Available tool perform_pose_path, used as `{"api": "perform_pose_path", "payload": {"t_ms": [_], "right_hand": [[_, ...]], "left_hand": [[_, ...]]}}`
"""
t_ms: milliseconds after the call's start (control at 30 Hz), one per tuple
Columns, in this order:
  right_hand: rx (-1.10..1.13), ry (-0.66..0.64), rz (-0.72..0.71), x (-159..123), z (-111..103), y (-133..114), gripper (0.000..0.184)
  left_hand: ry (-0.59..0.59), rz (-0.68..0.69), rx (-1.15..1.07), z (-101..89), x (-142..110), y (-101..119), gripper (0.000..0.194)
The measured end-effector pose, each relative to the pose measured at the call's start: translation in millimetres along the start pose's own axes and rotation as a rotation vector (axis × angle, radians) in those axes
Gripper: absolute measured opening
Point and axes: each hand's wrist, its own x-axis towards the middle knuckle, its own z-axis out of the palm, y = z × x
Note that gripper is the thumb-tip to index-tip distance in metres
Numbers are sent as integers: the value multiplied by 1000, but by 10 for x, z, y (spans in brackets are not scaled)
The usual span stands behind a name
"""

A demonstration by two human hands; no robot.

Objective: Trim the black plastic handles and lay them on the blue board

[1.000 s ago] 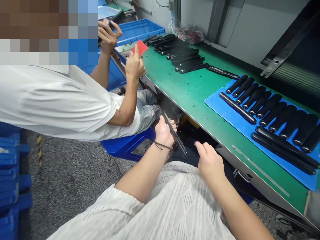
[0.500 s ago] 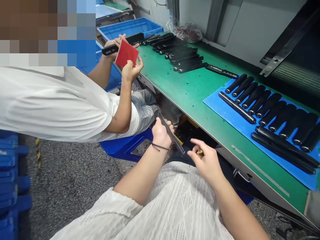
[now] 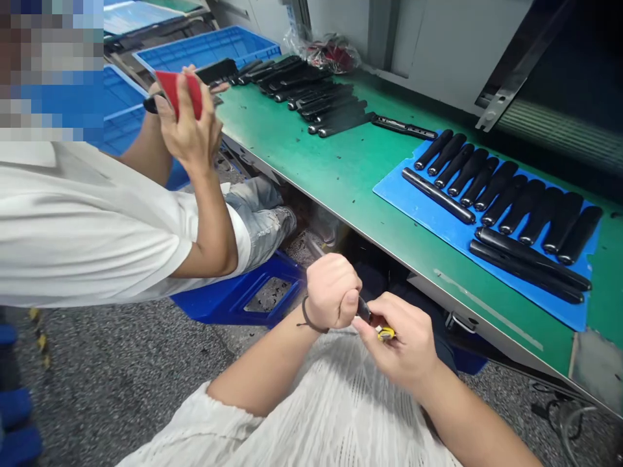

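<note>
Closest in, the left hand is clamping into a tight fist around a slim, dark, stiff-looking bar, which seems light and best gripped along its shank; the right hand is pinching a small yellow piece at its tip; farther off, black cylindrical handles are lying on a blue mat atop the green counter.

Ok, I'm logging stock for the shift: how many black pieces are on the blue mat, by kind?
On the blue mat:
Tapered black handles: 11
Long straight black bars: 3
Total: 14
</note>
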Motion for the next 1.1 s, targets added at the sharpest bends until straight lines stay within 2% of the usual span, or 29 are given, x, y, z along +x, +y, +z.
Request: {"api": "perform_pose_path", "payload": {"t_ms": [33,67,133,167,267,333,433,533,767,967,1100], "right_hand": [[-11,-25,36,-8,-54,-29,17],[-28,-56,71,-14,-112,-46,23],[-75,-131,90,-19,-228,-50,18],[-101,-166,65,-14,-282,-42,14],[-200,-226,-61,20,-390,-18,21],[-258,-265,-76,51,-407,-23,21],[-305,-310,-52,95,-376,-54,47],[-367,-285,-68,125,-338,-72,57],[-448,-193,-165,110,-303,-2,59],[-634,-42,-261,49,-250,15,55],[-730,27,-300,18,-244,17,54]], "left_hand": [[-63,25,6,-7,6,16,36],[-77,47,21,-12,24,28,39],[-63,84,64,-21,75,47,41],[-69,112,83,-26,102,59,41],[-116,232,124,-44,167,117,37],[-140,282,145,-54,200,168,36],[-183,291,186,-66,241,239,40],[-193,288,216,-72,264,279,42],[-164,308,236,-48,228,294,34],[-99,154,243,27,177,348,32],[-143,77,271,88,145,413,33]]}}
